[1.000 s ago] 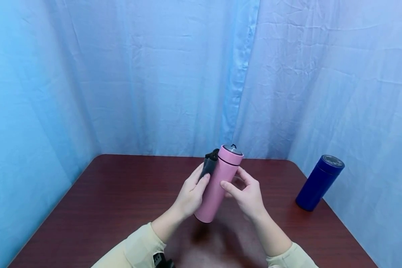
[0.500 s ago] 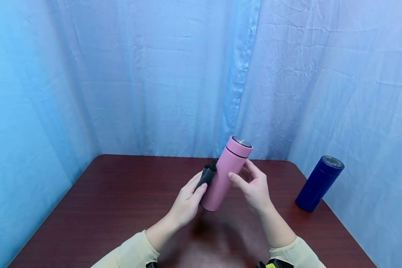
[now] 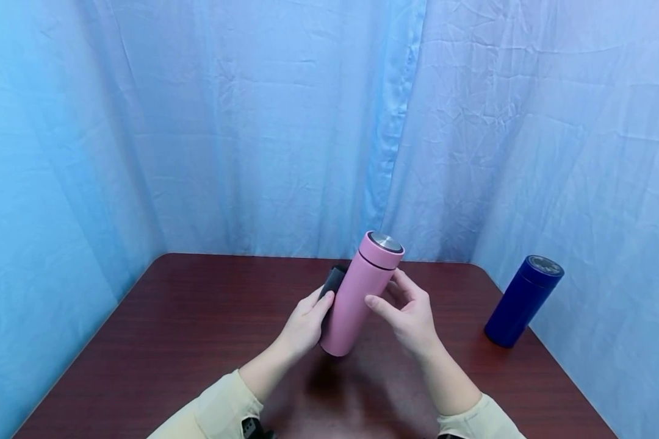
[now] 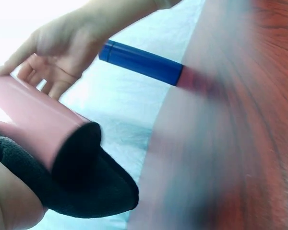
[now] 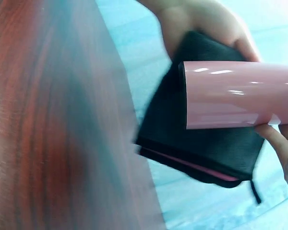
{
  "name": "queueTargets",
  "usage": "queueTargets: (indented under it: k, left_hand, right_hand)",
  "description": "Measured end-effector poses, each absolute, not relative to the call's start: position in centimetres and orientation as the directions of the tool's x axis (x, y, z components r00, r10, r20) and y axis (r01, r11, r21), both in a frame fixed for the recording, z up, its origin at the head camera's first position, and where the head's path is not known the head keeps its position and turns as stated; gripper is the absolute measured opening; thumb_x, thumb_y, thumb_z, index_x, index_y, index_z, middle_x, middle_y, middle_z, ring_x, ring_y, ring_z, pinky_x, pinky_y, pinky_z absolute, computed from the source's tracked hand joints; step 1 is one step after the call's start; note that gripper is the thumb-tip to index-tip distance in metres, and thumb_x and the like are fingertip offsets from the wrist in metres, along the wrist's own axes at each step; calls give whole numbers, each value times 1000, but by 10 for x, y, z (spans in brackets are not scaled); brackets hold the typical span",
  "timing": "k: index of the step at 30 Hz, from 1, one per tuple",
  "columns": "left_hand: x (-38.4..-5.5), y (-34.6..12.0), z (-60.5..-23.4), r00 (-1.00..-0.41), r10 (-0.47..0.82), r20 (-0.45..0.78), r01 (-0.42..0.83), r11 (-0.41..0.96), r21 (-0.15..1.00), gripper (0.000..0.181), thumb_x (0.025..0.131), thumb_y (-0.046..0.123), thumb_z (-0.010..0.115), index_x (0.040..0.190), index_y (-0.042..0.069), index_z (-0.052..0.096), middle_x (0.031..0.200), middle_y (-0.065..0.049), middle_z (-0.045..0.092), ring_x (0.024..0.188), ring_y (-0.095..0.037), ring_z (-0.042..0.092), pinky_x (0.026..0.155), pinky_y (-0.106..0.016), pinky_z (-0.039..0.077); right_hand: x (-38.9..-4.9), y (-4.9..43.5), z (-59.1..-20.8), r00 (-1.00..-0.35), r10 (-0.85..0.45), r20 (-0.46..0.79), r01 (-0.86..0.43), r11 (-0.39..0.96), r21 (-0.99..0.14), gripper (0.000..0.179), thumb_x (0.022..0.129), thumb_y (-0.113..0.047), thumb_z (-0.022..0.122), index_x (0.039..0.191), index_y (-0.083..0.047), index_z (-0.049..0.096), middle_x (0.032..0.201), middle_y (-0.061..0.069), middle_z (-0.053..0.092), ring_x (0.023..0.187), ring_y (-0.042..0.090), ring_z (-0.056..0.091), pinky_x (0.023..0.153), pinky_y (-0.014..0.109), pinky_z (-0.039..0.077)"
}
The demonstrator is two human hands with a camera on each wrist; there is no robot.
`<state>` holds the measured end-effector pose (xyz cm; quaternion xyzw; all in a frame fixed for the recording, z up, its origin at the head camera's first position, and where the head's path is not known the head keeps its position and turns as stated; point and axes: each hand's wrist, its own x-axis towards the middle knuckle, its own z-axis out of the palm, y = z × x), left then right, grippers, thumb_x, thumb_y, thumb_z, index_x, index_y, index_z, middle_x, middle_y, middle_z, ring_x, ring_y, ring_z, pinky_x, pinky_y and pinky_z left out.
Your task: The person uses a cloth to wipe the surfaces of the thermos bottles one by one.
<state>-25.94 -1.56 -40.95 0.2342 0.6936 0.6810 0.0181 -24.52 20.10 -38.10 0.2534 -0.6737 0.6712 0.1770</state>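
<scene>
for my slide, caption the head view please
Left hand holding dark cloth against a tilted pink bottle held by the right hand, a blue bottle standing at picture right.

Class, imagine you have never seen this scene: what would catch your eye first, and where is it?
First, the pink bottle, held tilted above the middle of the table between the left grip and the right grip. Next, the dark cloth piece that the left grip holds alongside it. Then the deep blue bottle, standing apart near the table's right edge.
</scene>
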Motion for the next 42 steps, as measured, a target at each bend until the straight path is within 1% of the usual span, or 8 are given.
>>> queueTargets:
  k: [4,7,14,20,26,30,36,42]
  left_hand:
    - [-254,-23,-417,-892,377,249,262,-19,965,48,111,37,40,156,20,44,141,-10,58,120,-26,58,101,-47,47]
    - [-249,-25,-418,-881,365,302,318,-17,948,46,111,34,43,155,21,46,145,-6,55,124,-24,57,102,-45,47]
    - [-248,-15,-399,-822,303,482,496,-36,868,45,111,24,45,155,15,45,155,0,45,139,-18,44,112,-43,38]
    - [-261,-10,-390,-873,333,355,343,-96,934,50,111,37,41,157,16,42,152,-6,49,136,-24,48,111,-50,37]
    - [-270,-20,-406,-914,394,100,128,45,991,56,108,48,43,152,14,50,138,-12,59,120,-27,56,103,-50,43]
    - [-266,-30,-415,-912,409,32,52,38,998,59,106,50,45,153,14,49,141,-13,57,121,-29,56,102,-51,45]
    - [-253,-37,-413,-915,394,84,58,-76,995,53,108,46,45,152,16,50,134,-16,60,111,-29,62,92,-46,53]
    - [-257,-30,-400,-908,379,177,127,-153,980,51,108,44,45,149,13,53,131,-16,61,111,-28,59,93,-43,50]
  right_hand:
    - [-252,208,-376,-820,-57,569,-566,-56,-822,55,90,7,71,142,-3,57,119,15,67,99,27,64,72,35,59]
    - [-258,213,-377,-832,-18,554,-553,-49,-832,55,90,8,71,142,-3,58,118,14,67,98,26,64,68,35,59]
    - [-262,208,-390,-792,-86,604,-610,72,-789,59,89,7,74,144,-8,58,132,11,65,119,29,64,91,37,56]
    - [-251,200,-392,-778,-137,614,-622,25,-783,64,88,9,73,146,-9,55,133,14,64,118,33,64,92,41,55]
    - [-245,206,-387,-791,-126,599,-585,-129,-800,57,89,12,68,143,2,54,117,16,68,97,25,68,76,42,61]
    - [-249,210,-386,-815,-83,574,-543,-240,-805,49,93,12,64,140,2,56,111,12,66,91,20,67,71,41,61]
    - [-256,215,-388,-818,-20,575,-547,-282,-788,43,94,12,63,135,1,60,103,10,63,88,18,65,67,36,61]
    - [-253,209,-389,-793,-87,603,-572,-234,-786,49,91,12,66,138,2,57,107,11,65,89,19,63,69,35,60]
